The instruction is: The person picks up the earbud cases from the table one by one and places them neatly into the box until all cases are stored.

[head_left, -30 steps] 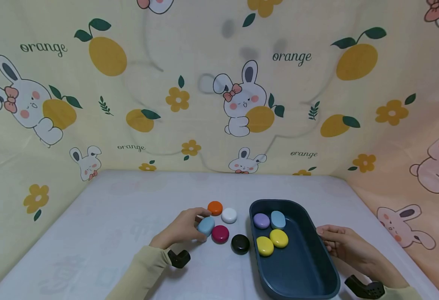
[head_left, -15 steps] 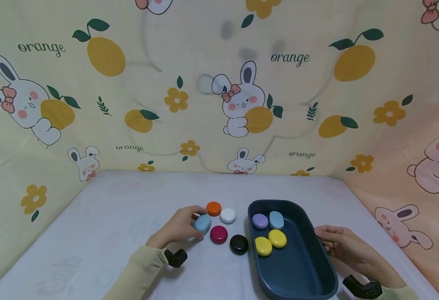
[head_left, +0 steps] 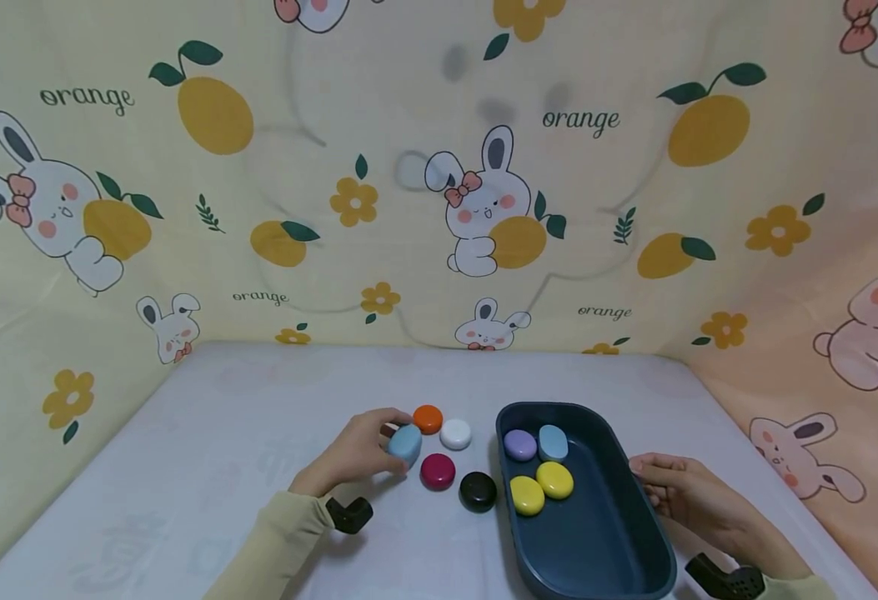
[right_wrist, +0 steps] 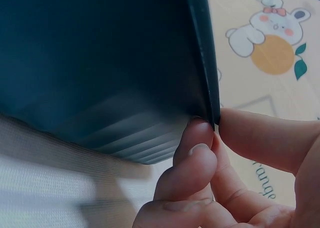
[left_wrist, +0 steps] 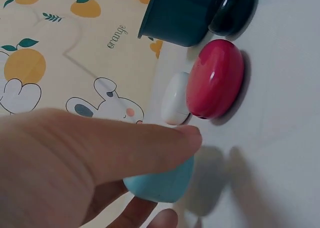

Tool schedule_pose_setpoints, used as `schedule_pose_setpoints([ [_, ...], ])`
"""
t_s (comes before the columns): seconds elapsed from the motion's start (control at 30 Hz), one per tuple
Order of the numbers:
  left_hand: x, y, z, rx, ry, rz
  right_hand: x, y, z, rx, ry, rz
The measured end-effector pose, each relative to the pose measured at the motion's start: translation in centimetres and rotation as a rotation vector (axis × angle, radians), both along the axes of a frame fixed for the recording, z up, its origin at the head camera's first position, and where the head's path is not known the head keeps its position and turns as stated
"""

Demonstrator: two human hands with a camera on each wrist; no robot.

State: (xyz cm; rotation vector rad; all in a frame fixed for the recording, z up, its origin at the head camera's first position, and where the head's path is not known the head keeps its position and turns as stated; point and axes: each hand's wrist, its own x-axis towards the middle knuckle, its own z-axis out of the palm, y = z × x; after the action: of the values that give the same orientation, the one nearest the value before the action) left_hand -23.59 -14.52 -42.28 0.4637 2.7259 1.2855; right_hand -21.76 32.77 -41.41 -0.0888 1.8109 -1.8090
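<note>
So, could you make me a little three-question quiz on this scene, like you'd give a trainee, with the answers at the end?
1. How many pieces lie in the tray?

2. True or false: the black piece is inside the tray.

3. Which piece does the left hand hold?
(a) white
(b) blue
(c) orange

Key:
1. Four.
2. False; it lies outside, beside the tray.
3. b, the held blue piece.
</note>
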Motion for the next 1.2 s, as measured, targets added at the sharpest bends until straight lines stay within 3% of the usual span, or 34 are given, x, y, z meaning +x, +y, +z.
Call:
schedule_pose_setpoints([
  [0.5, 0.1, 0.1, 0.9, 0.133, 0.028, 0.052, -0.1, 0.1, 0.0, -0.017, 0.001, 0.021],
  [0.73, 1.0, 1.1, 2.2, 0.189, 0.106, 0.075, -0.1, 0.0, -0.1, 0.021, -0.002, -0.006],
  [0.93, 2.6, 4.2, 3.0, 0.293, 0.191, -0.025, -0.2, -0.1, -0.3, 0.026, -0.013, -0.018],
  [1.2, 4.6, 10.6, 2.8, 0.341, 0.218, -0.256, -0.2, -0.1, 0.0, 0.022, 0.003, -0.033],
])
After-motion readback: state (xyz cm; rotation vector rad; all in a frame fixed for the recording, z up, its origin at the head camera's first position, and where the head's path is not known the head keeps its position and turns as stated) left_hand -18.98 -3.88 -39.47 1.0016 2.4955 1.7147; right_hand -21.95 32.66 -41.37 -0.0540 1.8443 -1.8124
